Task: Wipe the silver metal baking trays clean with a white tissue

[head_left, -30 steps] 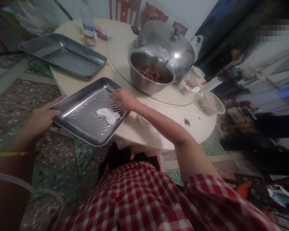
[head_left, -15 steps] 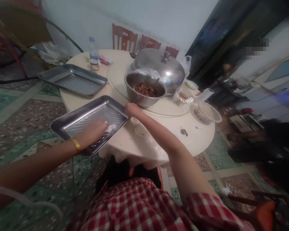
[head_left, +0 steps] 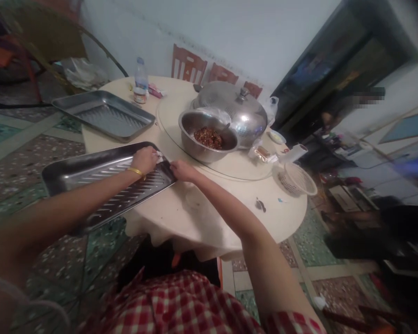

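Metal tray (head_left: 100, 178) sits half on the round table (head_left: 202, 218), its near end hanging out past the table edge over the floor. Left hand (head_left: 144, 160) is inside the tray at its far corner, fingers curled down over a white cloth (head_left: 159, 156), only a bit of it showing past the fingertips. Right hand (head_left: 183, 170) is at the tray's right corner, fingers closed on the rim, steadying it. Cloth is pressed to the tray floor right under the left fingers; the ribbed tray bottom toward the wrist looks shiny, cannot tell wet or dry. Judging by that, wiping is under way: the far corner is being worked, the long near stretch behind the left wrist still to cover or check. Beyond the fingertips: a second tray (head_left: 104, 113), lying flat and untouched, a steel bowl (head_left: 209, 137) with reddish filling, a domed lid (head_left: 234, 109), a bottle (head_left: 141, 76). Right of the right hand, a small basket (head_left: 297, 178).
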Available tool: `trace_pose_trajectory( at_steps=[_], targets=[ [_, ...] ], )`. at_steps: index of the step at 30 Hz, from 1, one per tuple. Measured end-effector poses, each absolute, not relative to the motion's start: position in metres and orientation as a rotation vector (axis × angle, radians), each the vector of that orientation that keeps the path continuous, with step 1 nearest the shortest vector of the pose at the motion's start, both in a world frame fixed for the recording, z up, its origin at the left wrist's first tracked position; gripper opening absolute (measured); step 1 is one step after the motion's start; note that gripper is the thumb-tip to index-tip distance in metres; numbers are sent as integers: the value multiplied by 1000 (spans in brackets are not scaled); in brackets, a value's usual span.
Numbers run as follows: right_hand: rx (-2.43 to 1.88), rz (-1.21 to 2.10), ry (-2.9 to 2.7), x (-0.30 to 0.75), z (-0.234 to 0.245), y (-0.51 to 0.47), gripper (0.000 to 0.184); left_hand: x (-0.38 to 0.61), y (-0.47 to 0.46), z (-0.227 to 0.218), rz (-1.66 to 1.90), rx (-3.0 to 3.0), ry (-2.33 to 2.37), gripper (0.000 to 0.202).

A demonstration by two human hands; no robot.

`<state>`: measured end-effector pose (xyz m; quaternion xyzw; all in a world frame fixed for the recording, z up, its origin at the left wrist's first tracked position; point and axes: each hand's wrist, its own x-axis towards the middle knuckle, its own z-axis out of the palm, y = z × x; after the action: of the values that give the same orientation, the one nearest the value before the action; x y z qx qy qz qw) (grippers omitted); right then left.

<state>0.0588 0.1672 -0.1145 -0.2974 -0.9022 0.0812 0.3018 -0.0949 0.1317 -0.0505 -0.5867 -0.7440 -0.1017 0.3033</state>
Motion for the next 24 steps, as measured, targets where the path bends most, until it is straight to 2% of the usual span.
trace_pose_trajectory(
  at_steps=[4, 8, 11, 16, 24],
  targets=[
    [-753, 307, -2397, 63, -110, 163, 37, -80, 121, -77, -343, -1774, -2094, 25],
    [-735, 440, -2448, 73, -102, 159, 34, -70, 108, -93, -246, -2031, -2160, 16],
    [-734, 468, -2482, 72, -98, 159, 34, -77, 106, -77, -181, -2028, -2140, 12],
    [-715, 300, -2443, 55, -105, 163, 44, -103, 107, -27, -245, -1702, -1879, 23],
    [-805, 130, -2415, 46, -117, 158, 42, -114, 117, -15, 157, -1694, -1520, 30]
  ],
)
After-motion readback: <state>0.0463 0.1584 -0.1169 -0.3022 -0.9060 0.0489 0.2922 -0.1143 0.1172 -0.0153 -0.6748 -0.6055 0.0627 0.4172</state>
